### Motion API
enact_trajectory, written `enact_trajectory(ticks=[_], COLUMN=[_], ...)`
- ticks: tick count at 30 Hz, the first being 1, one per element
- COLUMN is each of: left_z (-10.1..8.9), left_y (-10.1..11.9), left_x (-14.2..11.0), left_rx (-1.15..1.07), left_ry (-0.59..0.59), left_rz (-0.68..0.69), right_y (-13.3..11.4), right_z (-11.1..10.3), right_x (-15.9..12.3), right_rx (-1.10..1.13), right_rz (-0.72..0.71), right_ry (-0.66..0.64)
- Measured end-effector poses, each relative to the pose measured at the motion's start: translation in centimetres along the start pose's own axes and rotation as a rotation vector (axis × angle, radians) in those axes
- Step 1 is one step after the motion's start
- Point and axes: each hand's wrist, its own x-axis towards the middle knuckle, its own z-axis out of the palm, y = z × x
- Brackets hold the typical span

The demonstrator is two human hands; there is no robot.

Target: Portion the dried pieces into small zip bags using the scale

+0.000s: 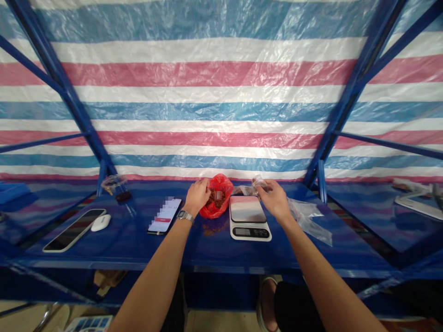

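Observation:
My left hand (197,196), with a wristwatch on the wrist, grips the left rim of a red plastic bag (218,202) holding brown pieces and a small cup. My right hand (275,198) is closed on a small clear packet (259,182) held above the far edge of a white kitchen scale (248,217). The scale stands between the two hands on the blue shelf (194,249). Some brown crumbs (212,229) lie in front of the red bag.
A lit phone (164,215) lies left of my left arm. Further left lie a dark phone (74,229), a white mouse-like object (100,222) and a small packet (114,182). Clear bags (308,216) lie right of the scale. Blue rack posts (321,184) flank the shelf.

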Motion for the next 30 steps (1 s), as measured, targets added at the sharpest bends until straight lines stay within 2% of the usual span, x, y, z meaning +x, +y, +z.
enact_trajectory(ticks=[8, 16, 24, 30], left_z=[0.6, 0.7, -0.5, 0.6], left_y=[-1.1, -2.6, -3.9, -4.2], left_x=[0.3, 0.8, 1.1, 0.9], left_rx=[-0.095, -0.254, -0.419, -0.515], left_ry=[0.034, -0.036, 0.02, 0.054], left_rz=[-0.117, -0.185, -0.271, -0.353], right_y=[-0.2, -0.2, -0.2, -0.3], right_z=[-0.4, -0.4, -0.6, -0.6], right_x=[-0.1, -0.1, -0.1, -0.1], right_rx=[0.021, 0.019, 0.018, 0.026], right_rz=[0.034, 0.034, 0.044, 0.039], right_ry=[0.012, 0.02, 0.016, 0.013])
